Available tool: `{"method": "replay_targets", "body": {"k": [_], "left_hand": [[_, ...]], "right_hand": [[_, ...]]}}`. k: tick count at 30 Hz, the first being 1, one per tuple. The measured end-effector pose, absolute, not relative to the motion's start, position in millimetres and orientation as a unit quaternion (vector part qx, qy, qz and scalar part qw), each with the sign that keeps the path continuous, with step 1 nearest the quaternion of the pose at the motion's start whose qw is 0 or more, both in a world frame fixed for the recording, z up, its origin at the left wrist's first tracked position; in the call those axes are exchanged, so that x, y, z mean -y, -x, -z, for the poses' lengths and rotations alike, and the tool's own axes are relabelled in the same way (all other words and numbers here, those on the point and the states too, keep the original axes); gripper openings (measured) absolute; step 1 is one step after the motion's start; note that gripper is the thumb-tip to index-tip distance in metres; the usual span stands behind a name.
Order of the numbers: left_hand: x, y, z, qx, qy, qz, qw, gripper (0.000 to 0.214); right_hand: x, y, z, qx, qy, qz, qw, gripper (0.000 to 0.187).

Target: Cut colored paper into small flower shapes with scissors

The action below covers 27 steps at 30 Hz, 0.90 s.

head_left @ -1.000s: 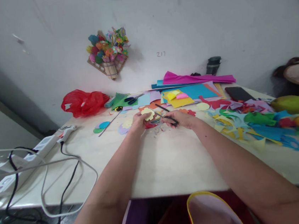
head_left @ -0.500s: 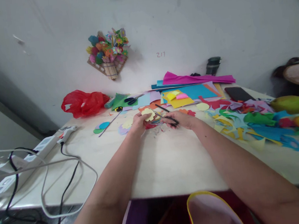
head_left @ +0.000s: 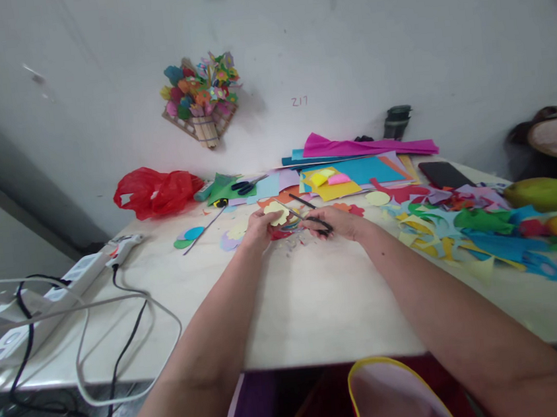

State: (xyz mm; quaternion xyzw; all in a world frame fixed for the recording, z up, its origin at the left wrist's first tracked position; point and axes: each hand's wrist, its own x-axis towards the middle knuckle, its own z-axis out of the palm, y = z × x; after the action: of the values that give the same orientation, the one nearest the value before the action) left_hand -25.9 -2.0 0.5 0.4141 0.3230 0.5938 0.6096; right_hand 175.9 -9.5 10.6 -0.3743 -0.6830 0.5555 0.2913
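My left hand [head_left: 257, 229] pinches a pale yellow flower-shaped paper cutout [head_left: 275, 212] above the table. My right hand [head_left: 339, 220] grips black-handled scissors [head_left: 309, 214], whose blades are spread and point left into the cutout's edge. Both hands hover over a small heap of red and coloured paper snippets [head_left: 286, 233] on the beige table [head_left: 312, 298].
Coloured paper sheets [head_left: 354, 167] are stacked at the back, offcuts [head_left: 485, 233] spread to the right. A second pair of scissors [head_left: 245, 185], a red plastic bag [head_left: 154, 190], a phone [head_left: 443, 174], two mangoes [head_left: 543, 194], a power strip [head_left: 44, 299] with cables lie around. A paper flower basket [head_left: 202, 97] hangs on the wall.
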Motion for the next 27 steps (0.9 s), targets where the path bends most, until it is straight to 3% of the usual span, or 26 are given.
{"method": "replay_targets", "body": {"k": [27], "left_hand": [[2.8,26.2,-1.0,-0.328,-0.42,-0.594,0.603,0.02]], "right_hand": [[11.1,-174.2,-14.0,0.693,0.365,-0.549,0.292,0.019]]}}
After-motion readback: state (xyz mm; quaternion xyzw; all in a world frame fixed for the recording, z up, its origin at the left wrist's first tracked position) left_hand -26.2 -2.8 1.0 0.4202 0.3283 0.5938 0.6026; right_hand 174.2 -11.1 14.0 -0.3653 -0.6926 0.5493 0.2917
